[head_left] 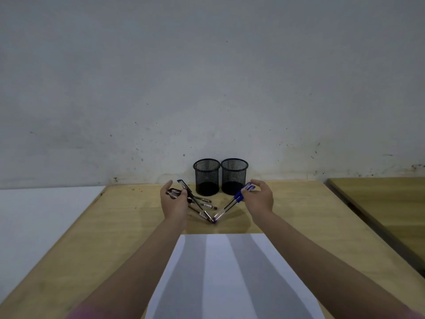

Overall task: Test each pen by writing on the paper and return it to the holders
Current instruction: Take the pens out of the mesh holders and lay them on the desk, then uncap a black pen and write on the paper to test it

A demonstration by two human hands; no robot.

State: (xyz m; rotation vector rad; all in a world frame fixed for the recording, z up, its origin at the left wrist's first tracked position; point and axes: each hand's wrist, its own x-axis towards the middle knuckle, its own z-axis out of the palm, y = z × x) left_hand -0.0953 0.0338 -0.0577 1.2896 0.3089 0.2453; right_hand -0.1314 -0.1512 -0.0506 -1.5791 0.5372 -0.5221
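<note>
One wooden table (287, 217) is filling the lower part of the view, pale and grained, meeting a scuffed grey wall (207, 77) at its far edge. One white sheet of paper (218, 245) is lying on the near middle of the table, with its near edge running out of the picture and two grey arm shadows crossing it. A second brown surface (386, 203) is showing at the right, cut off by the border, and a white one (34, 215) is showing at the left.

Two forearms are reaching out over the paper. The left hand (174, 203) is gripping a bunch of dark-capped pens (184, 192), fingers curling round their upper ends. The right hand (259, 199) is pinching a bunch of blue-capped clear pens (230, 204) by their caps. Both bunches are slanting down so that their tips are meeting on the table just beyond the far edge of the paper. How many pens each hand is holding is hard to make out.

Two round black wire-mesh holders (207, 178) (234, 177) are standing upright, just beside each other, against the wall beyond the hands. A few loose pens (207, 203) are lying on the table near the left holder, partly hidden by the left hand.
</note>
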